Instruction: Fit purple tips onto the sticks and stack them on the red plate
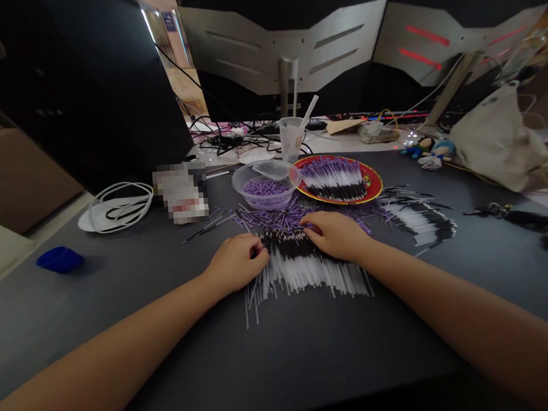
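Left hand and right hand curled atop loose, thin white-black sticks with purple tips

Left hand, right hand on black-white sticks

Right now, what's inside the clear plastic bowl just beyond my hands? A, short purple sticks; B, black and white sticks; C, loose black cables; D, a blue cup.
A. The clear plastic bowl visibly holds a heap of short purple sticks.
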Demonstrator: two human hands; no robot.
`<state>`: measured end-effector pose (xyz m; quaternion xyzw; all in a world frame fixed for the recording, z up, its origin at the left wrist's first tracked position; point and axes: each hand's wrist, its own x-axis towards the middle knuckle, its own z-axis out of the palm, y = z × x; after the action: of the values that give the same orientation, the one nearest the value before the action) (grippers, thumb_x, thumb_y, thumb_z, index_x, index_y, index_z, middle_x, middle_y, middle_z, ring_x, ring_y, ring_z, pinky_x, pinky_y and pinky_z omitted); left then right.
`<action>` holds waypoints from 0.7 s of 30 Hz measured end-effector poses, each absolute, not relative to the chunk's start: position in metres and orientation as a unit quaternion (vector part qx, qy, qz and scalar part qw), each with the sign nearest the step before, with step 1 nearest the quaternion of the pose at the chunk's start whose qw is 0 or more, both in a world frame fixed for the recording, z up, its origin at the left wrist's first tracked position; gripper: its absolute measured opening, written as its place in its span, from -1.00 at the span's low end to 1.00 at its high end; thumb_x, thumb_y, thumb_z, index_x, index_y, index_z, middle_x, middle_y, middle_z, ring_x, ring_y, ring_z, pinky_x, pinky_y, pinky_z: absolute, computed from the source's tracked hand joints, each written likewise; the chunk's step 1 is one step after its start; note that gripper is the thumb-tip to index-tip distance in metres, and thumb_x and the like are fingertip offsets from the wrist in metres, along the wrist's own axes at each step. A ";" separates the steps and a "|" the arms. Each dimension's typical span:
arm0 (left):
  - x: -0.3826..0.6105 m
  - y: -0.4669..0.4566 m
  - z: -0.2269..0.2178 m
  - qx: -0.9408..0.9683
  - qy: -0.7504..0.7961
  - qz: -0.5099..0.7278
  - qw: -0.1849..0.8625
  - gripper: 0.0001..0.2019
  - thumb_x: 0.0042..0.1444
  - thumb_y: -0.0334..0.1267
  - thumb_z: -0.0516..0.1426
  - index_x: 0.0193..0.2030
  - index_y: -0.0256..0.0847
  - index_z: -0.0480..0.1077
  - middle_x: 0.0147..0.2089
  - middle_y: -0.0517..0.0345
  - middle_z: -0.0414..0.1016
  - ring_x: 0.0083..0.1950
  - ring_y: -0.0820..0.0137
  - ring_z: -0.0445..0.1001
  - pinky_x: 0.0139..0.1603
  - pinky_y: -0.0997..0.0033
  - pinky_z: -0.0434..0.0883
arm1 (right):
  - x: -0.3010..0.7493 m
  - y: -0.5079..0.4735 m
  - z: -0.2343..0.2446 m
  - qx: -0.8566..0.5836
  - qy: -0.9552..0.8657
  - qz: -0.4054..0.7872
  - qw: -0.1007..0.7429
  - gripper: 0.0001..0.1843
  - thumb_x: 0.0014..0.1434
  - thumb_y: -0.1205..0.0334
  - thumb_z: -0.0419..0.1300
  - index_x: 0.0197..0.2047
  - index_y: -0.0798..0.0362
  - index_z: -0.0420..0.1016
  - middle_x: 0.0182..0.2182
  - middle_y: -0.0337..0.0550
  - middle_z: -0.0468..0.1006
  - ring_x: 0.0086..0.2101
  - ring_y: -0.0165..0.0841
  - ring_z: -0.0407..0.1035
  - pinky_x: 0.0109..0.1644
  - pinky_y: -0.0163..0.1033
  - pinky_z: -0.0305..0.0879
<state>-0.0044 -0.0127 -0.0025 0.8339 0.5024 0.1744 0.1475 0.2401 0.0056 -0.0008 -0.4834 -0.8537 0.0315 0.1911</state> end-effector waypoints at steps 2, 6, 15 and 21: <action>-0.004 -0.013 -0.003 0.827 0.496 0.205 0.166 -0.79 0.11 -0.24 0.03 -0.52 -0.22 0.27 -0.48 0.22 0.30 -0.42 0.44 0.27 -0.41 0.45 0.17 | 0.237 0.004 0.003 -0.477 -0.856 0.046 0.193 -0.79 0.20 0.24 0.07 -0.13 0.02 0.47 -0.24 -0.14 0.56 -0.28 -0.30 0.41 -0.22 -0.23 0.23; -0.002 -0.014 -0.003 0.814 0.485 0.260 0.188 -0.75 0.14 -0.19 0.03 -0.53 -0.22 0.24 -0.49 0.24 0.26 -0.44 0.46 0.24 -0.41 0.46 0.17 | 0.229 0.000 0.008 -0.459 -0.865 0.079 0.188 -0.83 0.18 0.16 0.11 -0.26 0.02 0.47 -0.41 -0.20 0.50 -0.37 -0.35 0.34 -0.30 -0.27 0.17; -0.001 -0.012 -0.004 0.816 0.478 0.263 0.193 -0.74 0.17 -0.15 0.02 -0.49 -0.23 0.26 -0.45 0.23 0.28 -0.42 0.44 0.25 -0.40 0.45 0.17 | 0.212 0.000 0.006 -0.535 -0.820 0.117 0.167 -0.87 0.08 0.17 0.11 -0.42 0.02 0.40 -0.41 -0.18 0.50 -0.43 -0.38 0.28 -0.41 -0.28 0.04; 0.000 -0.012 -0.006 0.821 0.485 0.235 0.190 -0.77 0.14 -0.15 0.04 -0.46 -0.22 0.31 -0.44 0.21 0.31 -0.42 0.43 0.26 -0.40 0.43 0.16 | 0.204 0.008 0.010 -0.605 -0.765 0.174 0.139 -0.86 -0.02 0.16 0.13 -0.51 0.01 0.42 -0.48 -0.17 0.52 -0.48 -0.35 0.29 -0.46 -0.25 0.02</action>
<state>0.0003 -0.0121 -0.0056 0.8208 0.4848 0.2346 0.1902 0.2036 0.0078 0.0096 -0.6048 -0.7646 0.1741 0.1391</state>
